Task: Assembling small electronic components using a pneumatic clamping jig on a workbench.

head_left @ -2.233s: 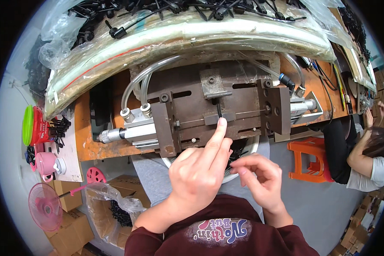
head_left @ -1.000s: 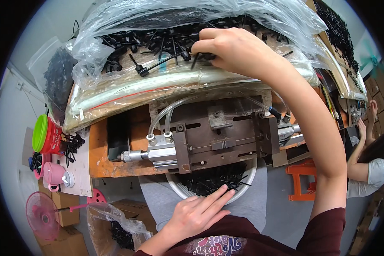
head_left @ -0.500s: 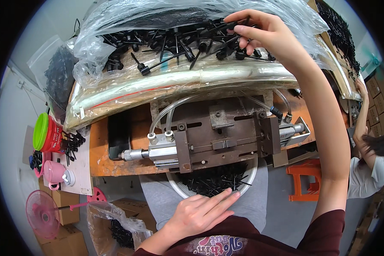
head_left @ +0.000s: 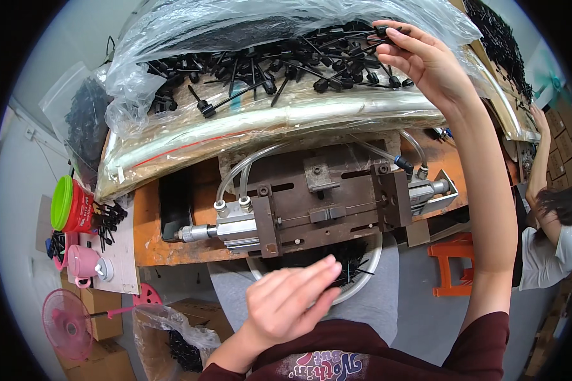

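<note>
My right hand (head_left: 429,63) is raised at the far right of the pile, its fingers and thumb closed on a black plastic part (head_left: 382,30) with a thin stem. Beneath and left of it lies a heap of similar black plastic parts (head_left: 267,82), spread on a film-covered tray. My left hand (head_left: 289,298) hovers over the near rim of a white bucket (head_left: 356,287), fingers stretched out and holding nothing I can see. Black pieces (head_left: 353,260) fill the bucket, partly hidden by that hand. Between the hands sits a brown metal fixture (head_left: 305,213) with a small central block (head_left: 327,214).
Pneumatic cylinders (head_left: 238,228) with clear hoses flank the fixture on the orange bench (head_left: 149,241). Plastic sheeting (head_left: 190,25) hangs over the heap. At left are a red tub (head_left: 82,206) and pink fan (head_left: 67,324); at right, an orange stool (head_left: 451,263) and another person (head_left: 546,254).
My right hand has shifted right and holds a black part. My left hand has risen off the bucket rim toward the fixture. The whole view has tilted slightly.
</note>
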Motion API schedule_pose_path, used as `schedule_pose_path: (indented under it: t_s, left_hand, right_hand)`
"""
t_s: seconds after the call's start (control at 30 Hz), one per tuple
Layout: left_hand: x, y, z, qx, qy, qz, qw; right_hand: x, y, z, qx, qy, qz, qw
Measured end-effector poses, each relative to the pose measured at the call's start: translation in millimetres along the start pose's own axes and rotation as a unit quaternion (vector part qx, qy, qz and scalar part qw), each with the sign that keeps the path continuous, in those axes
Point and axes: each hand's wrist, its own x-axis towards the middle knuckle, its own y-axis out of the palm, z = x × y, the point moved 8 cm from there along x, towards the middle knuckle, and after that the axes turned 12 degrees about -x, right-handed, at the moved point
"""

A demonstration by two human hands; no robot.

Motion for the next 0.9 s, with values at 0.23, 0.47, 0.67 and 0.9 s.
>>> schedule_pose_path:
  t_s: [0.23,0.47,0.67,0.9]
  left_hand:
    - [20.7,-9.8,15.8,-0.118,-0.063,-0.125,0.983]
    - [47.3,-18.9,37.8,-0.268,-0.112,-0.183,0.939]
    - [27.1,-1.8,54.7,-0.538,-0.267,-0.054,0.798]
    - [13.9,3.2,33.5,-0.458,-0.266,-0.057,0.846]
  right_hand:
    - [-8.1,-4.1,-8.2,0.061,-0.007,0.016,0.998]
    - [-59.2,44.1,17.4,0.172,-0.003,0.065,0.983]
    - [-152.4,86.1,-9.6,0.283,0.158,0.183,0.928]
    - [-191.2,93.3,-33.8,0.313,0.210,0.175,0.910]
